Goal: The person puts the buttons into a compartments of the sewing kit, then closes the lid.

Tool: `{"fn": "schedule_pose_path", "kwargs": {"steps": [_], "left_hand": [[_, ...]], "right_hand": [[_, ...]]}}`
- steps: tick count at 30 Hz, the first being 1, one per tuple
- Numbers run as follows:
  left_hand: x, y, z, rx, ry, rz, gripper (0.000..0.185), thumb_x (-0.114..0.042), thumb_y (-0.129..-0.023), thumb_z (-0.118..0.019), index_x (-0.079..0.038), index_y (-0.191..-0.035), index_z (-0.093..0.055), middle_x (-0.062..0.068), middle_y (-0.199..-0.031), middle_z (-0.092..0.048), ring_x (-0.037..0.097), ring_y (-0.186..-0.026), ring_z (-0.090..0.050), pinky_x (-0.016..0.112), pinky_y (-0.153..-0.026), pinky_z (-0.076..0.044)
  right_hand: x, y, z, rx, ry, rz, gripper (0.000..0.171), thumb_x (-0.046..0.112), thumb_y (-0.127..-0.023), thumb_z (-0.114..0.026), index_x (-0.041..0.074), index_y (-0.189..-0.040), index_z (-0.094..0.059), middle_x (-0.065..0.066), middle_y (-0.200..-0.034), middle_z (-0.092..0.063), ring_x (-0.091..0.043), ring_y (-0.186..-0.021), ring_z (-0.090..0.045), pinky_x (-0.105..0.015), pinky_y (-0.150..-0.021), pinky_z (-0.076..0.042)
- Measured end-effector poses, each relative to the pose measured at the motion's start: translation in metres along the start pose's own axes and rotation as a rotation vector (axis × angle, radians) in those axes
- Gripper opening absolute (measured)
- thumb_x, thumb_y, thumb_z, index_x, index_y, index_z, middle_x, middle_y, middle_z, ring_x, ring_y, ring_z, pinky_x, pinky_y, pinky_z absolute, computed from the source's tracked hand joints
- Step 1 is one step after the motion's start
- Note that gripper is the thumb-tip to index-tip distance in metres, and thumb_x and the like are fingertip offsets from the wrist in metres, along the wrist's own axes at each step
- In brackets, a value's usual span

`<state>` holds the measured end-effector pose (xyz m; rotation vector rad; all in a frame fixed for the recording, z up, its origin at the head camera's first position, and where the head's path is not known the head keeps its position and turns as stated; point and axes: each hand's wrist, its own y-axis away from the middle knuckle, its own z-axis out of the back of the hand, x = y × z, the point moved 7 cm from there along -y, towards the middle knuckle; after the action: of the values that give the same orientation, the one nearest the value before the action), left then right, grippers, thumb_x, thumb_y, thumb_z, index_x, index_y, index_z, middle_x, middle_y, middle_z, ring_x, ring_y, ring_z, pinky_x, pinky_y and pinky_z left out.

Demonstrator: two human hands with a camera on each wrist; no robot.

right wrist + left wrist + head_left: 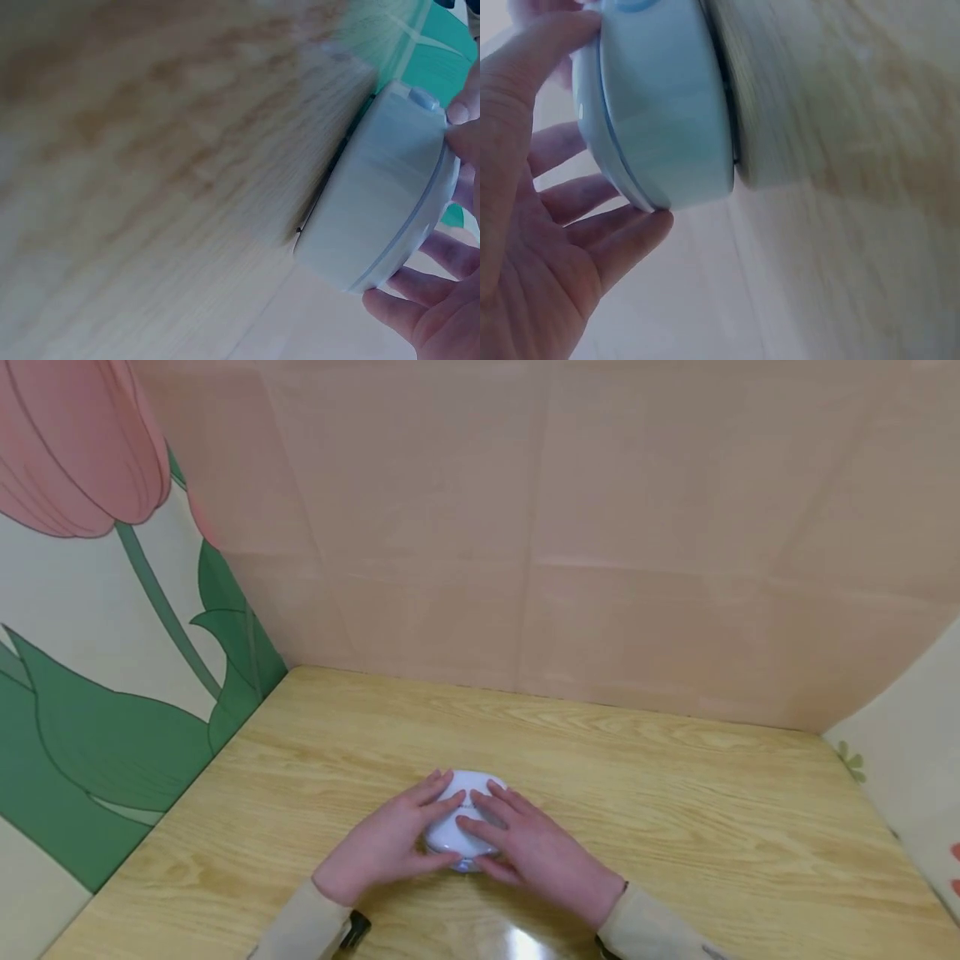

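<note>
A white rounded plastic case (459,838) sits on the wooden table, with small dark lettering on its top. A seam runs around it below the lid, and a light-blue button (424,98) shows on its front side. My left hand (390,839) holds the case from the left, thumb at the front edge and fingers spread over the lid (592,112) to its rim. From the right, my right hand (540,852) holds it likewise, its thumb (457,112) close to the button and its other fingertips at the lid's edge. The case's dark underside is against the table.
The light wood-grain table (675,827) extends around the case. A plain pinkish covering (525,527) hangs behind it, a tulip-printed panel (112,610) stands at left, and a pale panel (915,735) at right. Black bands (356,930) show at the sleeve cuffs.
</note>
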<state>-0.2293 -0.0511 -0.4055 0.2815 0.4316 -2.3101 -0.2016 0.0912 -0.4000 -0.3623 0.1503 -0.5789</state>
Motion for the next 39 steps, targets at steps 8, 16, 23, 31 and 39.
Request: {"fn": "schedule_pose_path", "kwargs": {"steps": [8,16,23,31,39], "left_hand": [[-0.002,0.004,-0.003,0.019,-0.071,0.000,0.072,-0.055,-0.089,-0.058,-0.022,-0.149,-0.034,0.013,-0.154,-0.023,0.030,-0.139,-0.026,0.045,-0.108,-0.035],[-0.007,0.006,-0.002,0.005,-0.152,-0.008,0.071,-0.054,-0.090,-0.056,-0.022,-0.150,-0.034,0.015,-0.153,-0.026,0.034,-0.136,-0.032,0.048,-0.110,-0.031],[-0.009,0.004,-0.002,0.006,-0.159,-0.014,0.077,-0.060,-0.087,-0.055,-0.022,-0.150,-0.033,0.015,-0.153,-0.025,0.032,-0.137,-0.030,0.046,-0.114,-0.025],[-0.016,-0.006,-0.001,-0.047,-0.167,-0.078,0.077,-0.055,-0.086,-0.061,-0.017,-0.148,-0.037,0.018,-0.150,-0.031,0.034,-0.135,-0.033,0.048,-0.110,-0.032],[-0.017,-0.020,-0.008,-0.023,-0.172,-0.080,0.076,-0.054,-0.087,-0.060,-0.016,-0.149,-0.036,0.016,-0.152,-0.028,0.033,-0.137,-0.031,0.047,-0.110,-0.033]], "right_hand": [[-0.002,0.001,0.000,0.031,-0.039,-0.044,0.049,0.040,-0.092,-0.061,0.019,-0.136,-0.055,-0.013,-0.142,-0.046,-0.036,-0.132,-0.037,-0.046,-0.111,-0.031],[-0.002,0.002,0.001,0.051,-0.087,-0.061,0.050,0.038,-0.092,-0.063,0.019,-0.137,-0.054,-0.011,-0.145,-0.043,-0.036,-0.134,-0.034,-0.047,-0.111,-0.030],[-0.006,0.003,0.003,0.067,-0.143,-0.101,0.051,0.038,-0.091,-0.064,0.019,-0.138,-0.053,-0.010,-0.147,-0.040,-0.036,-0.136,-0.032,-0.049,-0.111,-0.030],[-0.016,0.008,0.006,0.073,-0.144,-0.137,0.052,0.036,-0.089,-0.067,0.019,-0.136,-0.054,-0.009,-0.145,-0.042,-0.035,-0.134,-0.034,-0.048,-0.111,-0.030],[-0.030,0.014,0.006,0.060,-0.174,-0.190,0.053,0.036,-0.089,-0.067,0.021,-0.137,-0.052,-0.007,-0.147,-0.040,-0.034,-0.136,-0.033,-0.049,-0.109,-0.033]]}}
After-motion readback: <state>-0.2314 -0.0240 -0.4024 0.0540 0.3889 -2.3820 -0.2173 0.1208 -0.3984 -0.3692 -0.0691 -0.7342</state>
